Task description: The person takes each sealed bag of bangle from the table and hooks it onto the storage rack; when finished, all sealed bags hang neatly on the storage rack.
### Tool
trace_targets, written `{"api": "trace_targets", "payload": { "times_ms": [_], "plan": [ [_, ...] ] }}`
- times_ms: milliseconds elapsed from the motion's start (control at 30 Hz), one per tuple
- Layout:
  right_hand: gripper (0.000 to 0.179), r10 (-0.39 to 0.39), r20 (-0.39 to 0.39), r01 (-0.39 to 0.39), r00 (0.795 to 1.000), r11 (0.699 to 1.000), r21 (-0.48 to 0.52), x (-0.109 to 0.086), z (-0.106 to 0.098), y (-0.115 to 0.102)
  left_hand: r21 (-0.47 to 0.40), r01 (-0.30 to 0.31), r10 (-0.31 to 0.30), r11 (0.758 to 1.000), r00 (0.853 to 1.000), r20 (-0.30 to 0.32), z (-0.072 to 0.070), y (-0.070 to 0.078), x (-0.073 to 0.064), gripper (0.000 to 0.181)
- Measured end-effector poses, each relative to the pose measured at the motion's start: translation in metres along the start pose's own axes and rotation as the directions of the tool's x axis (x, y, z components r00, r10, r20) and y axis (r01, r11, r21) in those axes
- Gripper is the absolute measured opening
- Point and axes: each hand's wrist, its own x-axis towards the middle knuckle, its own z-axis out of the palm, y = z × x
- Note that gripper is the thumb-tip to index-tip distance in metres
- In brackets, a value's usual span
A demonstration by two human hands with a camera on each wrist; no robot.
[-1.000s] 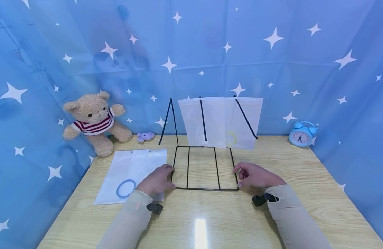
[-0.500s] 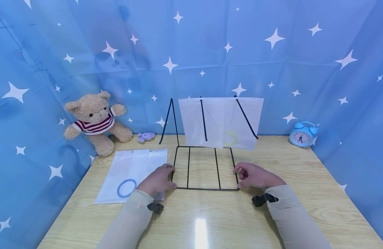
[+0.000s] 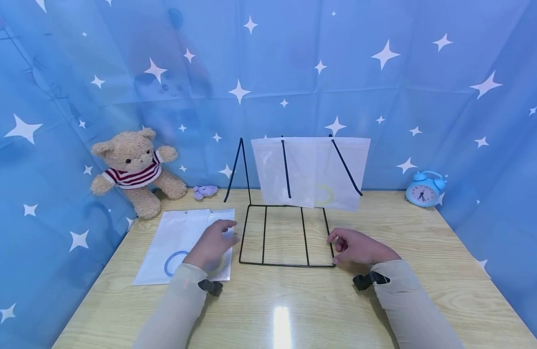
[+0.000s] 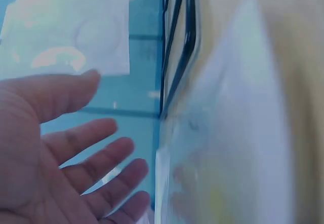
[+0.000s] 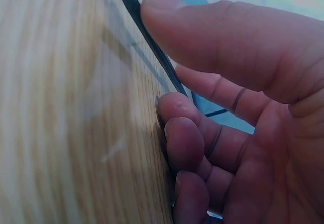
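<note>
The right grip (image 3: pixel 357 245) touches the black wire rack (image 3: pixel 264 235), the left grip (image 3: pixel 211 245) over white pouches (image 3: pixel 177 230)

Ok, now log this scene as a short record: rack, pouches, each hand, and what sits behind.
Black wire rack: standing on the wooden table
Hanging pouches: two, white, on the rack's middle and right hooks; the right one shows a yellow ring
Flat pouches: two, white, left of the rack; the left one shows a blue ring
Left hand: open, over the flat pouches, apart from the rack
Right hand: fingers curled, touching the rack's right side
Behind: teddy bear, small purple toy, blue alarm clock
</note>
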Motion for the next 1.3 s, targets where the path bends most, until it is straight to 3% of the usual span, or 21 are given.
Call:
{"api": "trace_targets", "payload": {
  "times_ms": [200, 400, 500, 700, 867, 1000, 1200, 1300],
  "plan": [
    [0.046, -0.005, 0.003, 0.005, 1.0, 1.0, 0.01, -0.001, 0.0, -0.003, -0.062, 0.059, -0.067, 0.996, 0.987, -0.148, -0.027, -0.025, 0.007, 0.052],
    [0.045, -0.002, 0.0, 0.002, 1.0, 1.0, -0.001, 0.0, -0.001, -0.002, -0.174, 0.188, -0.23, 0.967, 0.936, -0.266, -0.055, -0.048, 0.005, 0.061],
    [0.045, -0.005, 0.002, 0.005, 1.0, 1.0, -0.014, 0.0, -0.001, 0.0, -0.192, 0.222, -0.272, 0.956, 0.916, -0.296, -0.068, -0.057, 0.0, 0.068],
    [0.046, -0.011, 0.005, 0.011, 1.0, 1.0, -0.026, 0.0, -0.001, 0.0, -0.213, 0.323, -0.373, 0.922, 0.888, -0.27, -0.088, -0.069, -0.008, 0.078],
    [0.045, -0.001, -0.005, 0.001, 1.0, 1.0, -0.032, 0.001, 0.0, 0.0, -0.241, 0.437, -0.491, 0.867, 0.834, -0.254, -0.095, -0.076, -0.012, 0.084],
    [0.045, -0.001, -0.005, 0.001, 1.0, 1.0, -0.027, 0.001, -0.001, 0.001, -0.232, 0.493, -0.541, 0.839, 0.802, -0.252, -0.101, -0.081, -0.018, 0.089],
    [0.044, 0.005, -0.008, -0.006, 1.0, 1.0, -0.031, 0.001, 0.0, 0.001, -0.157, 0.57, -0.591, 0.806, 0.784, -0.19, -0.113, -0.088, -0.029, 0.096],
    [0.045, 0.006, -0.011, -0.006, 1.0, 1.0, -0.029, 0.0, 0.0, 0.0, -0.108, 0.589, -0.599, 0.801, 0.785, -0.156, -0.118, -0.09, -0.032, 0.096]
  ]
}}
